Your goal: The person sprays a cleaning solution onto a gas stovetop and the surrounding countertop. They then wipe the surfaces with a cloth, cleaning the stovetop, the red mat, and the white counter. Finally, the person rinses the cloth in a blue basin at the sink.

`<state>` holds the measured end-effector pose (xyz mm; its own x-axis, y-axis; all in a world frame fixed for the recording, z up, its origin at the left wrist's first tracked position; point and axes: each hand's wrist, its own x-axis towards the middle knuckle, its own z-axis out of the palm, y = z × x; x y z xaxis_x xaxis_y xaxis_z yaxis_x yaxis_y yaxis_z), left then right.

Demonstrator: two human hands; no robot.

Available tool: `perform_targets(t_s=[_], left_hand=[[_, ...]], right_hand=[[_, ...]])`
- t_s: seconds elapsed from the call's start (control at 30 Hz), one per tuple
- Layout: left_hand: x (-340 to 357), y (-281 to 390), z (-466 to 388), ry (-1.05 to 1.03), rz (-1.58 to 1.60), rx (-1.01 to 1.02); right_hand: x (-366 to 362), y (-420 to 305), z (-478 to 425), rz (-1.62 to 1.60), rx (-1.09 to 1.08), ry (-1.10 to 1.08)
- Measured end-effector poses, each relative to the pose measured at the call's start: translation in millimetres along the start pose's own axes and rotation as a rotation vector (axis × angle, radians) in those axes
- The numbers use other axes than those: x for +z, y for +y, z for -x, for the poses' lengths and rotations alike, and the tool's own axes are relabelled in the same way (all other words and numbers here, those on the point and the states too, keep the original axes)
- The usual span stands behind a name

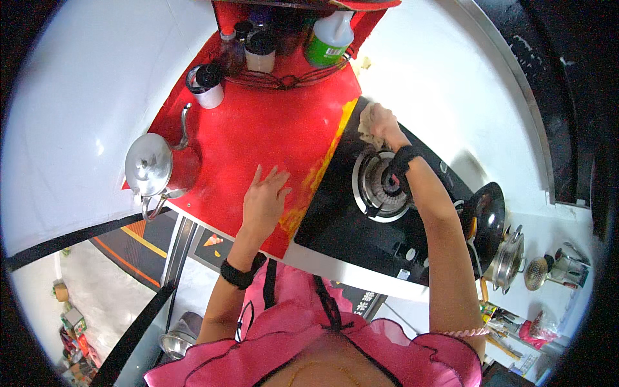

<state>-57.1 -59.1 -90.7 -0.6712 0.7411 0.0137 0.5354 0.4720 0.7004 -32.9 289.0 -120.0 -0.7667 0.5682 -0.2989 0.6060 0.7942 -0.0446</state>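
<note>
My right hand grips a crumpled beige cloth and presses it on the far corner of a black gas cooktop. Just below that hand is a round burner with a metal ring, partly covered by my right forearm. Over the red countertop my left hand is held with its fingers spread and nothing in it. Whether it touches the surface I cannot tell.
A steel kettle stands at the counter's left edge. White jars with black lids and a green-labelled jug sit at the back. To the right are a black wok, a steel pot and a skimmer.
</note>
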Motion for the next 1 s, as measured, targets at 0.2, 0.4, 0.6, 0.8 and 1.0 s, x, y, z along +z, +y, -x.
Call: perform_targets(t_s=[0.2,0.4,0.6,0.8,1.0], left_hand=[[-1,-5,7,0.008,0.029,0.000],[-10,12,11,0.038,0.034,0.074],[-26,40,25,0.157,-0.044,0.062],[-34,83,72,0.389,0.083,0.159],[6,160,165,0.321,0.245,0.435]], right_hand=[[-3,-40,19,-0.107,0.024,0.017],[3,-91,69,-0.275,-0.032,-0.025],[39,-124,135,-0.694,-0.160,0.009],[83,-80,223,-2.092,-0.172,-0.204],[101,-22,438,-2.421,-0.128,0.088]])
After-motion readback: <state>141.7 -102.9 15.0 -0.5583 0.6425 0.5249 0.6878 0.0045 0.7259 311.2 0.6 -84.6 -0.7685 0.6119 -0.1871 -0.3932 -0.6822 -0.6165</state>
